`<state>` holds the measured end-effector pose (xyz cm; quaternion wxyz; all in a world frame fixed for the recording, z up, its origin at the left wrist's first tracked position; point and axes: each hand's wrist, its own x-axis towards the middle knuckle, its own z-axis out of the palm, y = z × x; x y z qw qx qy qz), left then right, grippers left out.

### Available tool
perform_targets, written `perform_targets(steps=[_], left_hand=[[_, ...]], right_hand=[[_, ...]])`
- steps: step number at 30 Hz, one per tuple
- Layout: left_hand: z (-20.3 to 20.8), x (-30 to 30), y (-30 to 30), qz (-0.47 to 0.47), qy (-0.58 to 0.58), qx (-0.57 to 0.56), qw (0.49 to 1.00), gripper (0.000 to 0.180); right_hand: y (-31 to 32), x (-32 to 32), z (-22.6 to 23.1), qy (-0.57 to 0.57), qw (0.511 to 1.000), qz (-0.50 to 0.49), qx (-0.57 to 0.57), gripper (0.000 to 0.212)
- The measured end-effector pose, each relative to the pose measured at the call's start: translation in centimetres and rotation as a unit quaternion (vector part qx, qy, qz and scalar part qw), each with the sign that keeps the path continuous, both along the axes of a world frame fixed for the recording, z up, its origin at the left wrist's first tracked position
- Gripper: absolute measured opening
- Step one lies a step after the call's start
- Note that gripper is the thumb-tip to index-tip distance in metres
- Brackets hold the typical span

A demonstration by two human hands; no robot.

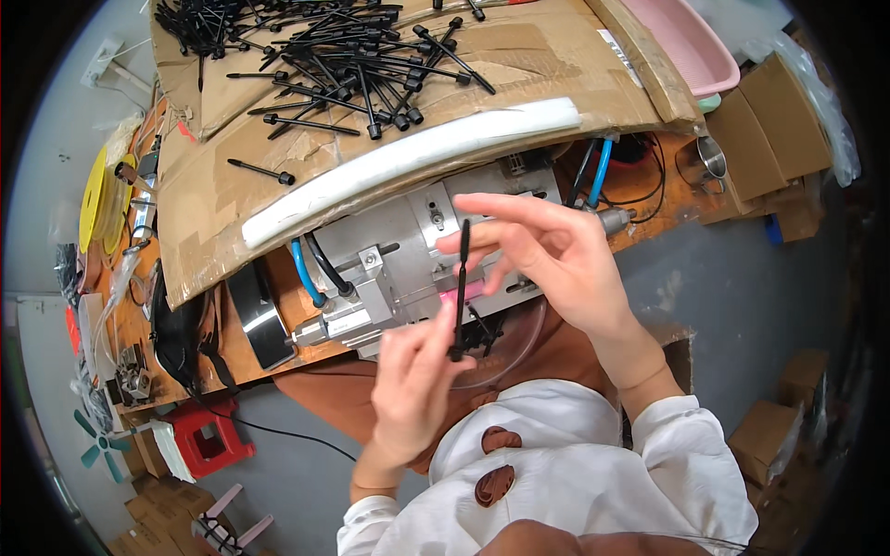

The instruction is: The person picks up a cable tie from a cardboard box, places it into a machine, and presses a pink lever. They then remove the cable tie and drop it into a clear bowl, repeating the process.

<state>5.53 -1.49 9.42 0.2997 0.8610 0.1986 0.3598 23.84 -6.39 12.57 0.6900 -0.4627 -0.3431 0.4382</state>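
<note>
A: Where is the black rod (462, 287) located?
B: It is held near the centre of the view, roughly upright, its upper end pointed to twelve o'clock, in front of the metal fixture (394, 227).

A: How is it supported?
B: Its lower end is pinched between the closed fingers of the left hand (413, 385), which is positioned between six and seven o'clock.

A: What is shown at the right hand (556, 264)?
B: That hand is placed at three o'clock. Its fingers are loosely spread beside the upper part of the rod, with the index finger extended toward nine o'clock. Whether the rod is gripped or merely touched there cannot be told.

A: Where are similar parts found?
B: A pile of black rods (368, 97) is laid at eleven o'clock on the cardboard sheet (538, 69); a single rod (261, 171) is set apart at ten o'clock.

A: What else is arranged around the station?
B: The cardboard's near edge is lined by a white foam strip (417, 167). A pink tray (681, 42) is seen between one and two o'clock, and a red stool (238, 434) at eight.
</note>
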Motion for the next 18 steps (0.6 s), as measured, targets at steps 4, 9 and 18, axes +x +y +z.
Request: perform_targets(steps=[4, 9, 18], left_hand=[[-0.9, 0.3, -1.6, -0.006, -0.010, -0.023, 1.000, 0.069], [-1.2, -0.1, -2.3, -0.028, 0.003, -0.015, 0.999, 0.069], [-3.7, 0.4, -4.1, 0.052, 0.140, 0.059, 0.987, 0.068]], right_hand=[[0.0, 0.5, 0.3, -0.028, 0.998, 0.043, -0.046, 0.021], [-0.3, 0.2, -0.5, -0.011, 0.996, 0.051, -0.069, 0.019], [-1.8, 0.1, -1.4, -0.219, 0.958, -0.186, -0.014, 0.022]])
